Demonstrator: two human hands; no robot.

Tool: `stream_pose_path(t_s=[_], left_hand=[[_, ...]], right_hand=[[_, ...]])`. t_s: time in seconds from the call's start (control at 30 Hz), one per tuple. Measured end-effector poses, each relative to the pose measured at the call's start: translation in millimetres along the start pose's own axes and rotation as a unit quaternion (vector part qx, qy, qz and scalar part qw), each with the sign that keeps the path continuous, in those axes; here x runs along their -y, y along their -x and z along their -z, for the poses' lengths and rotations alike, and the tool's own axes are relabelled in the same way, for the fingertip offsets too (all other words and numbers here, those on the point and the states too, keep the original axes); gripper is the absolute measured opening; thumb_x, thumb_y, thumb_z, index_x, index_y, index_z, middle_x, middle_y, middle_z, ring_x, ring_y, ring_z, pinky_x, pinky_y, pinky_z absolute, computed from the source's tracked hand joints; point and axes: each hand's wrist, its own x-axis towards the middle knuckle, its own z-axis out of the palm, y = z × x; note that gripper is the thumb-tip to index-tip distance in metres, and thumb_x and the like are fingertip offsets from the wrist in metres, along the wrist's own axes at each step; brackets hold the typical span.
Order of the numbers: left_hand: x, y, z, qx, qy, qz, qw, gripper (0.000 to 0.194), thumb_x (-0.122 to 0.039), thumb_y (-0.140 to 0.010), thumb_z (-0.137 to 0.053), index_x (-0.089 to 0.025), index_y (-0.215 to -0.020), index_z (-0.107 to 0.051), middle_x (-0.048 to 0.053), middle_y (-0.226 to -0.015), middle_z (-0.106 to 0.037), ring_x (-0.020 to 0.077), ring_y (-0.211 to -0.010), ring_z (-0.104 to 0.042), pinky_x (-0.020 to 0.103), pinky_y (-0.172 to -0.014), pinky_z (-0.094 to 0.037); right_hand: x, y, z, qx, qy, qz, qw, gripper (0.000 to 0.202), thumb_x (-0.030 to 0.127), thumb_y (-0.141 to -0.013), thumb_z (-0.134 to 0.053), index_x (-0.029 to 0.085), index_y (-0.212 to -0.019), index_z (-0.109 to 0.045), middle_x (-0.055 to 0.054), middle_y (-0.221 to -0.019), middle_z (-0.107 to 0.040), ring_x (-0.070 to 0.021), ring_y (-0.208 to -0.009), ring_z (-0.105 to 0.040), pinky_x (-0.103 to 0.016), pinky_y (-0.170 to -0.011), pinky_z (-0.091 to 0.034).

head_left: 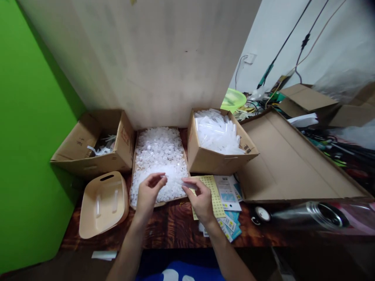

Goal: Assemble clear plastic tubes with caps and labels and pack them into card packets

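Observation:
My left hand (pixel 150 189) is closed in a pinch over the front of a shallow cardboard tray (pixel 159 203). What its fingertips hold is too small and pale to make out. Facing it, my right hand (pixel 200 195) grips a clear plastic tube (pixel 190 185), whose end points toward the left fingertips. A heap of small whitish plastic pieces (pixel 159 146) fills the tray beneath both hands. Behind the right hand, an open carton (pixel 225 166) is piled with clear tubes (pixel 215 130). Two tubes, one of them here (pixel 115 201), lie in a beige plastic basket (pixel 84 218) on the left.
At the back left stands an open carton (pixel 123 150) with plastic scraps. A yellow sticker sheet (pixel 215 195) and printed packets (pixel 231 199) lie right of the tray. Farther right are a large cardboard flap (pixel 272 164) and a steel flask (pixel 295 218) on its side.

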Motion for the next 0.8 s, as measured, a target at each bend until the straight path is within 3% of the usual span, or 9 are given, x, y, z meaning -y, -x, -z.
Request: stream_pose_path(t_s=[0.07,0.17,0.27,0.43,0.53,0.63,0.67,0.73,0.8], left_hand=[[2.4,24.4,-5.0,0.008,0.029,0.037,0.999,0.034,-0.040,-0.070,-0.083,-0.016,-0.093,-0.074,0.004,-0.079,-0.075,0.0184,-0.076,-0.071,0.029,-0.075,-0.057],[6.9,42.9,-8.2,-0.014,0.050,0.056,0.997,0.033,-0.041,-0.073,-0.082,-0.016,-0.092,-0.071,0.004,-0.079,-0.076,0.0185,-0.074,-0.073,0.030,-0.075,-0.059],[9.7,46.7,-5.6,-0.022,0.043,0.050,0.998,0.031,-0.040,-0.076,-0.080,-0.015,-0.092,-0.070,0.004,-0.080,-0.075,0.0188,-0.074,-0.074,0.031,-0.075,-0.059],[11.6,47.1,2.5,0.034,-0.021,0.002,0.999,0.023,-0.035,-0.078,-0.079,-0.017,-0.090,-0.072,0.005,-0.082,-0.076,0.0203,-0.079,-0.074,0.032,-0.077,-0.060],[13.3,49.9,6.3,0.074,-0.058,-0.066,0.993,0.014,-0.033,-0.082,-0.076,-0.020,-0.087,-0.074,0.006,-0.093,-0.078,0.0220,-0.092,-0.073,0.035,-0.087,-0.059],[17.2,54.6,7.9,0.111,-0.083,-0.107,0.985,0.019,-0.034,-0.083,-0.076,-0.022,-0.098,-0.074,0.007,-0.107,-0.077,0.0229,-0.103,-0.071,0.037,-0.094,-0.056],[18.9,56.1,7.8,0.112,-0.088,-0.096,0.985,0.029,-0.036,-0.082,-0.077,-0.023,-0.108,-0.072,0.008,-0.110,-0.076,0.0225,-0.102,-0.071,0.036,-0.092,-0.057],[22.1,58.6,7.0,0.101,-0.093,-0.041,0.990,0.040,-0.045,-0.088,-0.069,-0.020,-0.120,-0.065,0.008,-0.102,-0.075,0.0202,-0.086,-0.071,0.032,-0.078,-0.059],[23.7,59.9,6.5,0.100,-0.120,0.005,0.988,0.038,-0.050,-0.098,-0.051,-0.017,-0.108,-0.067,0.005,-0.081,-0.072,0.0176,-0.067,-0.066,0.029,-0.065,-0.055]], right_hand=[[-0.3,2.7,-2.5,0.028,-0.009,0.011,1.000,0.009,0.022,-0.088,-0.071,0.022,-0.096,-0.074,-0.007,-0.100,-0.077,-0.0231,-0.099,-0.071,-0.037,-0.090,-0.057],[-1.7,7.7,-2.9,0.044,-0.014,0.012,0.999,0.008,0.020,-0.088,-0.072,0.023,-0.094,-0.075,-0.007,-0.101,-0.077,-0.0238,-0.100,-0.071,-0.039,-0.092,-0.057],[-1.4,11.9,-1.7,0.047,-0.014,0.012,0.999,0.008,0.020,-0.088,-0.071,0.025,-0.092,-0.076,-0.008,-0.099,-0.078,-0.0247,-0.099,-0.072,-0.041,-0.093,-0.056],[1.0,15.7,0.0,0.088,-0.030,-0.009,0.996,0.005,0.024,-0.087,-0.073,0.024,-0.090,-0.077,-0.008,-0.097,-0.077,-0.0248,-0.097,-0.072,-0.038,-0.088,-0.058],[-2.5,17.8,1.2,0.111,-0.065,-0.094,0.987,0.015,0.035,-0.089,-0.072,0.021,-0.092,-0.075,-0.005,-0.080,-0.075,-0.0186,-0.068,-0.071,-0.029,-0.064,-0.058],[-8.4,19.7,2.2,0.118,-0.106,-0.182,0.971,0.030,0.047,-0.092,-0.066,0.018,-0.085,-0.070,0.002,-0.056,-0.065,-0.0105,-0.038,-0.052,-0.021,-0.039,-0.040],[-9.6,20.0,2.5,0.117,-0.110,-0.191,0.968,0.032,0.049,-0.092,-0.066,0.018,-0.085,-0.069,0.003,-0.054,-0.063,-0.0097,-0.037,-0.049,-0.021,-0.037,-0.037],[-10.6,20.0,3.2,0.116,-0.094,-0.174,0.973,0.029,0.047,-0.089,-0.070,0.018,-0.087,-0.071,0.001,-0.060,-0.066,-0.0113,-0.044,-0.055,-0.021,-0.043,-0.042],[-10.3,19.8,3.7,0.126,-0.053,-0.131,0.982,0.022,0.041,-0.086,-0.074,0.019,-0.091,-0.074,-0.002,-0.074,-0.073,-0.0161,-0.063,-0.066,-0.025,-0.058,-0.051]])
